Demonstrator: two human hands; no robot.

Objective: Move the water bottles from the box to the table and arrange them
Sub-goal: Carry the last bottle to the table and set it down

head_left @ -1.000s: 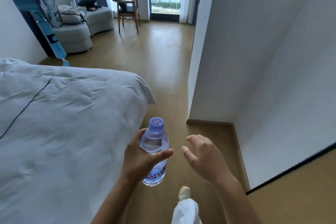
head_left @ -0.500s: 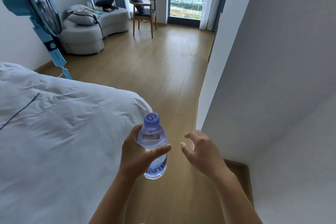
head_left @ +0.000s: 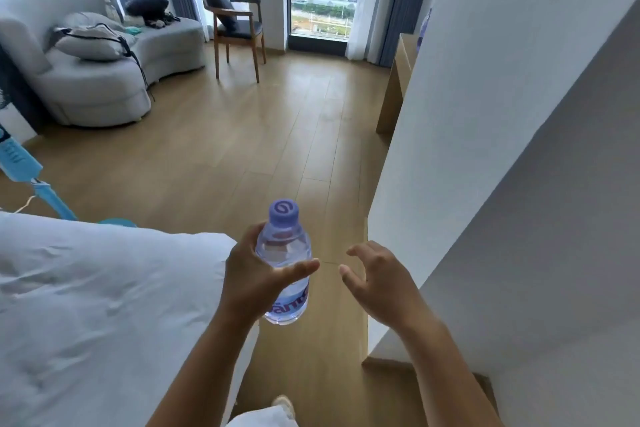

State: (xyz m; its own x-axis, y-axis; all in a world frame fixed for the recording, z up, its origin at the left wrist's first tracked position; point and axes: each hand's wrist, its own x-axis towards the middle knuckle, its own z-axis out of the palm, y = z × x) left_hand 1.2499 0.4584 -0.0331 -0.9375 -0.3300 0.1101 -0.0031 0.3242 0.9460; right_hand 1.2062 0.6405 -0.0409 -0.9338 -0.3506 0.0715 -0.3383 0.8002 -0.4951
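Note:
A clear water bottle (head_left: 284, 253) with a purple cap is held upright in front of me, above the wooden floor. My left hand (head_left: 252, 279) grips it around the middle, thumb across the front. My right hand (head_left: 381, 282) hovers beside the bottle to its right, fingers loosely curled, holding nothing. A wooden table (head_left: 398, 80) shows partly behind the white wall corner at the right, and a sliver of another bottle (head_left: 424, 28) stands on it. The box is not in view.
A white bed (head_left: 86, 305) fills the lower left. A white wall (head_left: 485, 149) runs along the right, leaving a floor passage between. Ahead stand a grey sofa (head_left: 86, 80), a wooden chair (head_left: 239, 31), a window, and a blue fan stand (head_left: 34, 180) at left.
The view has advanced along the passage past the bed; the wall corner has drawn nearer and the table edge has come into sight. Both hands keep the same pose with the bottle.

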